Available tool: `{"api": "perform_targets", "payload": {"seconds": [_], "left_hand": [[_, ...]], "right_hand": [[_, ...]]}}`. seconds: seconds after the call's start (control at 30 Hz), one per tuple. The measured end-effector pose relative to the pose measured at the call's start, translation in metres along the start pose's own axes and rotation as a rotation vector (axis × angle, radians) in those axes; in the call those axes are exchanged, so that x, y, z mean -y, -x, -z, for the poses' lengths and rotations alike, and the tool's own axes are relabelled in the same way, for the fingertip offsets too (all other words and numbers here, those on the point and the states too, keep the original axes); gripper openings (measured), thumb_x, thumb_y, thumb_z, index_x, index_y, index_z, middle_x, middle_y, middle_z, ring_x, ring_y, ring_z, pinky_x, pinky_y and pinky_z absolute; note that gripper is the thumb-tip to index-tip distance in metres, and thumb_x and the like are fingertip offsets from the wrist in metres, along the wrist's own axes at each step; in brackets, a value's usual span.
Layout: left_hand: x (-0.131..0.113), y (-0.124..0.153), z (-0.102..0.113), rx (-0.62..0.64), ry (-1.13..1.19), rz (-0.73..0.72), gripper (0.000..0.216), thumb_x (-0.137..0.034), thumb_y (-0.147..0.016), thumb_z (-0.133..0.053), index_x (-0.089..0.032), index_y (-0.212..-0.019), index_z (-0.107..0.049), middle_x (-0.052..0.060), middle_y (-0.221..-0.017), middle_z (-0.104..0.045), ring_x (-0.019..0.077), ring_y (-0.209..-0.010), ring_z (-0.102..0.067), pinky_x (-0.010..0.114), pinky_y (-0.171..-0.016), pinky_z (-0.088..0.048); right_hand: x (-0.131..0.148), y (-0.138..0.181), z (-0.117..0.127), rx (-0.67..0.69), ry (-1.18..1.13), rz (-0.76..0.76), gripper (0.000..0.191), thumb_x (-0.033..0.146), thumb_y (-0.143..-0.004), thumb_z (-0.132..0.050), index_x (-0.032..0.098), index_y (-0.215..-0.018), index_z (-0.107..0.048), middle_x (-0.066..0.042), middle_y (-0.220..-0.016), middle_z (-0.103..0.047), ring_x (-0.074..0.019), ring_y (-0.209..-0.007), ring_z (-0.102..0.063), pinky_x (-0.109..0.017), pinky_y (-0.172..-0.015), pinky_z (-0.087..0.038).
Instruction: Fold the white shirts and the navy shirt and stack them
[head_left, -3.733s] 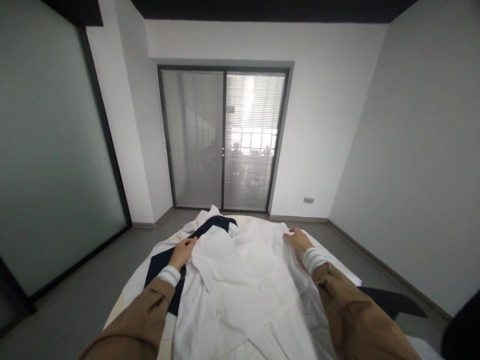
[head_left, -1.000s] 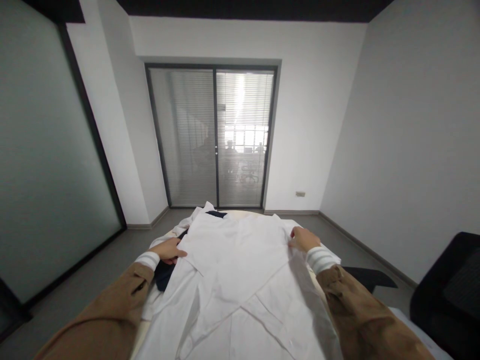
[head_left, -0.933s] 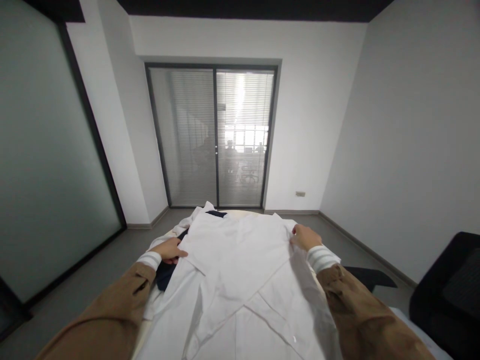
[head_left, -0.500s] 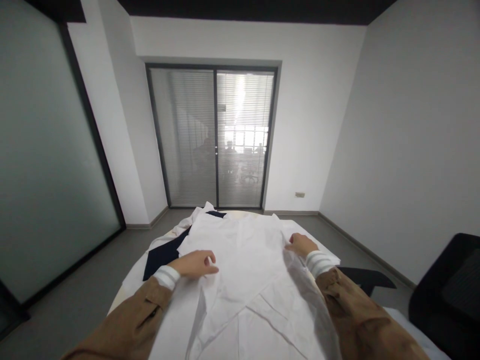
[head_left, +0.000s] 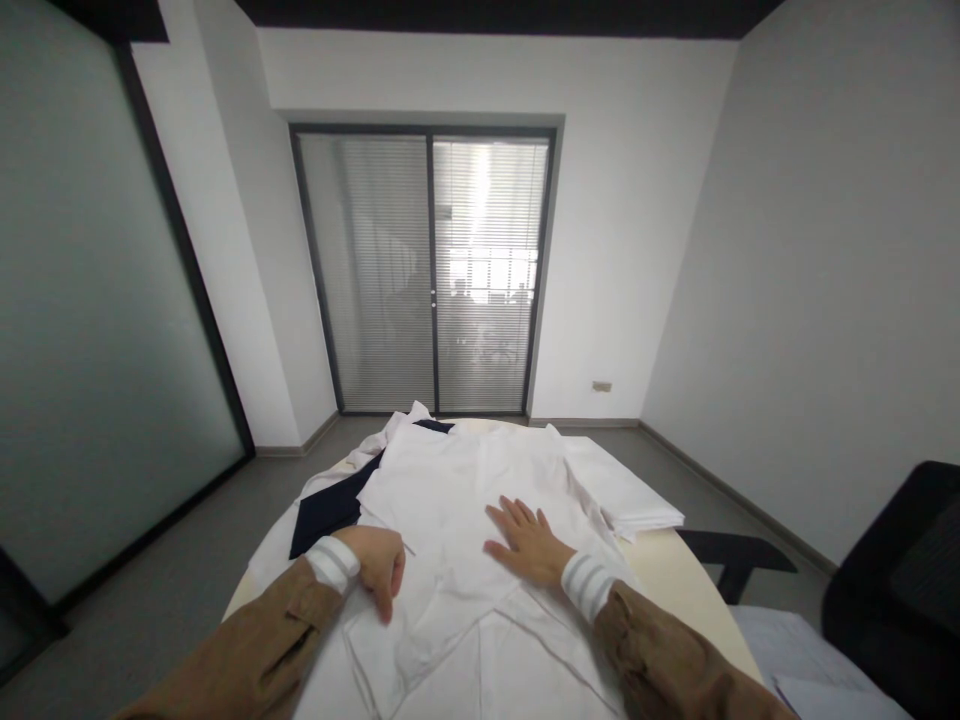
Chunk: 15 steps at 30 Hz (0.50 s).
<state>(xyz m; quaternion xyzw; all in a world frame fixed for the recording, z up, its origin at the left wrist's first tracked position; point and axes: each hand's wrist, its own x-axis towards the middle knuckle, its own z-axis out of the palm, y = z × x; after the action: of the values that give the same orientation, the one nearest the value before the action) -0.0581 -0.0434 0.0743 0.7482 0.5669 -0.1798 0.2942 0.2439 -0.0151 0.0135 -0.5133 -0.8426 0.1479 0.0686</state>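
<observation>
A white shirt [head_left: 450,490] lies spread over the table, its lower part crossed by diagonal folds and creases. At the shirt's left side, my left hand [head_left: 379,565] bends downward with closed fingers, gripping a bit of the fabric; the fingertips are partly hidden. Flat on the middle of the shirt rests my right hand [head_left: 529,545], its fingers spread and holding nothing. Both forearms wear brown sleeves with white striped cuffs.
Dark navy cloth [head_left: 330,515] and more white cloth lie on the left of the table. Folded white cloth [head_left: 619,485] sits at the right, by the cream tabletop [head_left: 694,575]. A black chair [head_left: 892,590] stands right, near white material [head_left: 802,660].
My right hand has left the shirt's right edge and moved left onto its middle, fingers now spread flat. My left hand has shifted left and nearer me, turning its fingers downward.
</observation>
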Motion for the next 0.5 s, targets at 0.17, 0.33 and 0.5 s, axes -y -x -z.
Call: {"api": "perform_targets", "payload": {"seconds": [0.17, 0.33, 0.5], "left_hand": [[0.005, -0.006, -0.007, -0.015, -0.039, 0.037, 0.035, -0.03, -0.04, -0.086, -0.023, -0.068, -0.066, -0.005, -0.06, -0.063, 0.0189, -0.062, -0.059, 0.026, -0.056, -0.041], [0.0, -0.011, -0.002, -0.618, -0.029, -0.012, 0.021, -0.038, -0.075, -0.068, -0.023, -0.089, -0.067, 0.004, -0.092, -0.07, 0.0232, -0.088, -0.065, 0.03, -0.074, -0.046], [0.019, -0.034, 0.007, -1.01, 0.025, 0.241, 0.049, -0.037, -0.087, -0.056, -0.015, -0.131, -0.049, 0.02, -0.14, -0.047, 0.0339, -0.123, -0.051, 0.041, -0.094, -0.044]], "right_hand": [[0.003, 0.016, -0.015, 0.029, 0.029, 0.028, 0.082, 0.077, -0.088, -0.026, 0.032, -0.155, -0.021, -0.007, -0.164, -0.012, -0.0374, -0.15, -0.001, -0.065, -0.115, 0.001], [0.005, 0.016, -0.003, 0.075, 0.066, 0.012, 0.085, 0.077, -0.086, -0.033, 0.029, -0.155, -0.024, -0.01, -0.163, -0.014, -0.0421, -0.148, -0.005, -0.069, -0.112, -0.005], [0.034, 0.004, 0.004, 0.011, 0.122, 0.001, 0.079, 0.071, -0.09, -0.031, 0.02, -0.15, -0.037, -0.017, -0.158, -0.03, -0.0442, -0.146, -0.016, -0.07, -0.112, -0.006]]}}
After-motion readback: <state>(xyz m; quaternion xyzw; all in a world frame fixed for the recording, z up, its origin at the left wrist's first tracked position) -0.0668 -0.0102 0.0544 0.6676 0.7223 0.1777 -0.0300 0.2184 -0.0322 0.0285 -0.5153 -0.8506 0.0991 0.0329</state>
